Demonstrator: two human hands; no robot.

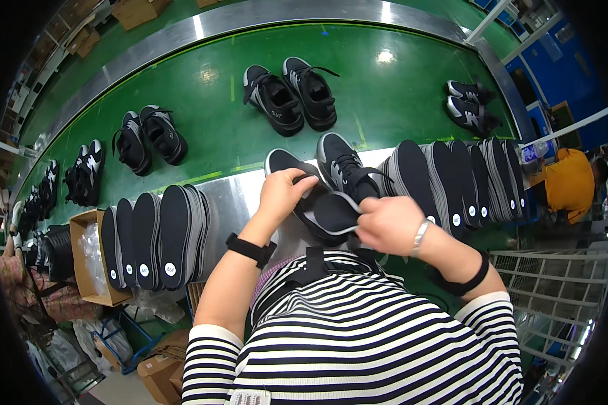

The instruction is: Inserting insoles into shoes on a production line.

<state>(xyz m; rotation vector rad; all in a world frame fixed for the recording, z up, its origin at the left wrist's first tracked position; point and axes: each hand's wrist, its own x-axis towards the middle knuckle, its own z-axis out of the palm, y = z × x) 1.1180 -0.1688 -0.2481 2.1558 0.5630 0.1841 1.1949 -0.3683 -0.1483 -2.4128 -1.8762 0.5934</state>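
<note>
My left hand [282, 194] grips the collar of a black sneaker [284, 164] with a white sole that lies on the steel ledge [231, 202] in front of me. My right hand [388, 225] pinches a black insole [331, 214] with a pale edge, bent and angled toward that sneaker's opening. A second black sneaker [344, 169] of the same kind stands just to the right, its laces loose.
Black insoles stand in a row at my left [157, 236] and a longer row at my right [463, 182]. Pairs of black sneakers [290, 94] ride the green conveyor belt [209, 128]. A cardboard box [88, 263] sits lower left, a white wire basket [554, 283] lower right, a person in orange [569, 182] beyond.
</note>
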